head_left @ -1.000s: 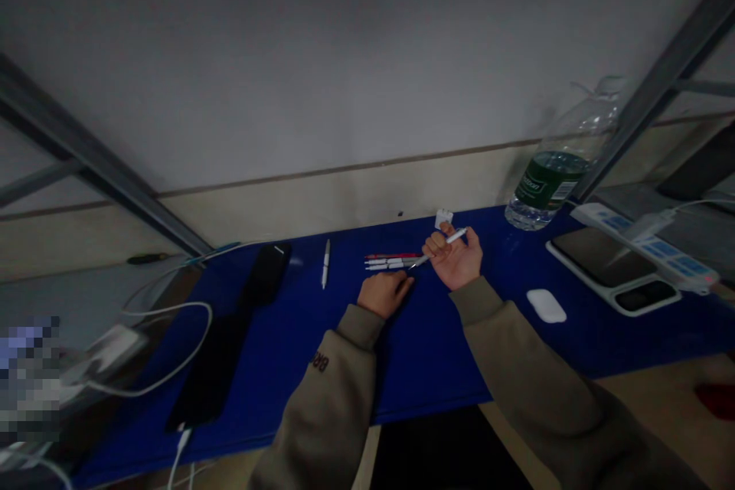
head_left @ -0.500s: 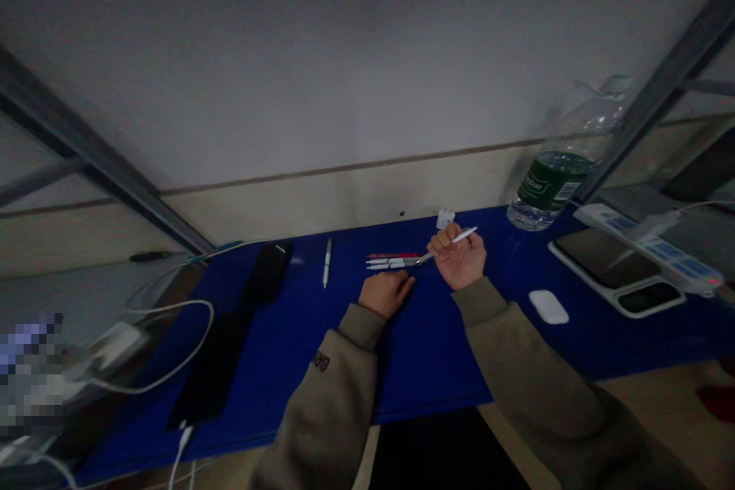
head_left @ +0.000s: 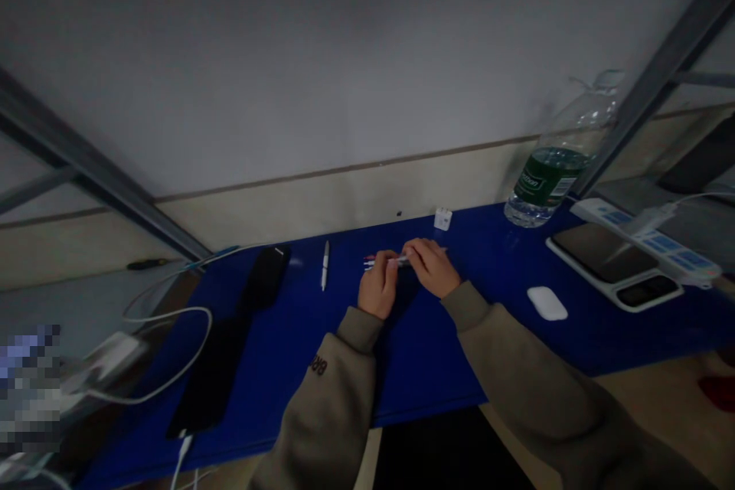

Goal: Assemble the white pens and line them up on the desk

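1. Pens (head_left: 376, 261) lie in a tight bunch on the blue table cover (head_left: 436, 352), just in front of the left hand's fingertips. Red and white barrels show at their left ends, and the hands hide the rest.
2. The left hand (head_left: 377, 285) rests low on the cover with its fingers bent and pointing away from the body. Its fingertips are at the bunch, but I cannot tell whether they grip anything.
3. The right hand (head_left: 430, 266) comes in at a slant from the right, with its fingers curled closed and angled down toward the left hand. It has hold of a white pen (head_left: 402, 261), whose barrel shows in the narrow gap between the two hands.
4. Both forearms angle in from the bottom of the view in taupe sweatshirt sleeves (head_left: 517, 367), and the left sleeve carries dark lettering.
5. A white plug charger (head_left: 442, 219) stands beyond the hands, near the wall. A single white ballpoint pen (head_left: 325, 266) lies apart to the left.
6. To the right are a water bottle (head_left: 545, 184), a white computer mouse (head_left: 547, 303), a dark tablet (head_left: 602, 256) and a power strip (head_left: 646, 241). To the left is a black phone (head_left: 264, 278) with a white cable (head_left: 166, 352) looping nearby.
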`<state>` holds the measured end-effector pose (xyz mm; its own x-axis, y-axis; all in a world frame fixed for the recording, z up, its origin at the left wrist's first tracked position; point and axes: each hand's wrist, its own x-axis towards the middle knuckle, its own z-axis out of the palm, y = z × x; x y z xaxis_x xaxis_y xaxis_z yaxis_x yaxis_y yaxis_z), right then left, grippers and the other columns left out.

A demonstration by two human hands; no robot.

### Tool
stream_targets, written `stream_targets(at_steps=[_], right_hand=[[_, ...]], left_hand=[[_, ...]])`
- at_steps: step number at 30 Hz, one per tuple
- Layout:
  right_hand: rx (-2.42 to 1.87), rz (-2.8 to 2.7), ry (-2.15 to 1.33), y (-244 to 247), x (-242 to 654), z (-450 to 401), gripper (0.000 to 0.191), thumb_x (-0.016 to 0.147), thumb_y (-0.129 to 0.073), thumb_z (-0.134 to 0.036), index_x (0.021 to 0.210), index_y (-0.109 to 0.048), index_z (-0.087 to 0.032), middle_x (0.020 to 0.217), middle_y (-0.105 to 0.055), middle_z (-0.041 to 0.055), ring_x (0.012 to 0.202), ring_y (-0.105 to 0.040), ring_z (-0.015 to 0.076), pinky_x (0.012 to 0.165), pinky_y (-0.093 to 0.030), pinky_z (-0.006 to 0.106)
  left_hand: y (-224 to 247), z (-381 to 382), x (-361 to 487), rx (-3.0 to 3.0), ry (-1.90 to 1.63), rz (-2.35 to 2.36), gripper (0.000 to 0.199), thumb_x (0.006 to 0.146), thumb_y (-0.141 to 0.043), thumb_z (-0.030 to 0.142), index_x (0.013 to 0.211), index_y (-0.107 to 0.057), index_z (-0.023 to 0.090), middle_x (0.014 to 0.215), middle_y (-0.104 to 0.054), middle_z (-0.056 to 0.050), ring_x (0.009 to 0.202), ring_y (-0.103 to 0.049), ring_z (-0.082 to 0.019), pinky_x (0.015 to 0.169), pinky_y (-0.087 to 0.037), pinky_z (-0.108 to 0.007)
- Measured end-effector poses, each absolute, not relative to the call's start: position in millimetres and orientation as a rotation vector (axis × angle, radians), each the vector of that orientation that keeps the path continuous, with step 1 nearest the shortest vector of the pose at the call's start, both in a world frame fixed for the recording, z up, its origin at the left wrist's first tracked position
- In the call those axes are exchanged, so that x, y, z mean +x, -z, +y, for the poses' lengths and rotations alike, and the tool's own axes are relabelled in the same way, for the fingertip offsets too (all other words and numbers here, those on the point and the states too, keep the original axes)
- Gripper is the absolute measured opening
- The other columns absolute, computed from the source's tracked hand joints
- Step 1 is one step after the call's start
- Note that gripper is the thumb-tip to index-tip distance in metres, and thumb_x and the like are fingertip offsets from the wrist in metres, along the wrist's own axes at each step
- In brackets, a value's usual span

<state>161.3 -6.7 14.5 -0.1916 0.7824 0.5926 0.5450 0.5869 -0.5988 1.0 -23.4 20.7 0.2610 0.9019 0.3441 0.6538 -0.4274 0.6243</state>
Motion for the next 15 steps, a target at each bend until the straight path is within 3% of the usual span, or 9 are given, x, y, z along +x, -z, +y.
stream_targets(at_steps=[5, 8, 12, 15], right_hand=[[-1.07, -2.052, -0.262, -7, 154, -2, 0.024, 0.095, -0.034, -0.023, 0.097, -0.057, -0.019, 0.092, -0.064, 0.0083, 0.09, -0.056, 0.0216, 0.083, -0.039, 0.036], [-1.156, -1.92, -0.292, -6, 162, 3, 0.02, 0.092, -0.045, -0.033, 0.093, -0.06, -0.02, 0.089, -0.065, 0.0073, 0.086, -0.057, 0.0217, 0.081, -0.04, 0.036], [-1.2, -1.484, -0.608, -1, 177, 16, 0.024, 0.083, -0.057, -0.042, 0.085, -0.061, -0.019, 0.072, -0.062, 0.0036, 0.065, -0.056, 0.0169, 0.063, -0.041, 0.03], [-1.063, -1.174, -0.891, 4, 182, 24, 0.026, 0.078, -0.062, -0.044, 0.083, -0.06, -0.018, 0.063, -0.056, -0.0002, 0.056, -0.05, 0.0126, 0.052, -0.038, 0.026]], left_hand=[[-16, -12, -1, 2.166, -1.131, 1.377, 0.032, 0.091, -0.045, 0.041, 0.091, -0.065, 0.016, 0.087, -0.067, -0.005, 0.078, -0.06, -0.014, 0.072, -0.042, -0.024], [-14, -5, -8, 2.033, -1.142, 1.441, 0.035, 0.09, -0.045, 0.043, 0.088, -0.067, 0.016, 0.079, -0.067, -0.004, 0.07, -0.059, -0.013, 0.065, -0.042, -0.022], [-12, 3, -19, 1.872, -1.194, 1.544, 0.04, 0.09, -0.043, 0.046, 0.085, -0.067, 0.014, 0.068, -0.065, -0.002, 0.062, -0.057, -0.012, 0.056, -0.041, -0.021], [-12, 4, -23, 1.928, -1.211, 1.489, 0.034, 0.087, -0.049, 0.044, 0.087, -0.068, 0.016, 0.076, -0.068, -0.003, 0.067, -0.06, -0.013, 0.061, -0.044, -0.022]])
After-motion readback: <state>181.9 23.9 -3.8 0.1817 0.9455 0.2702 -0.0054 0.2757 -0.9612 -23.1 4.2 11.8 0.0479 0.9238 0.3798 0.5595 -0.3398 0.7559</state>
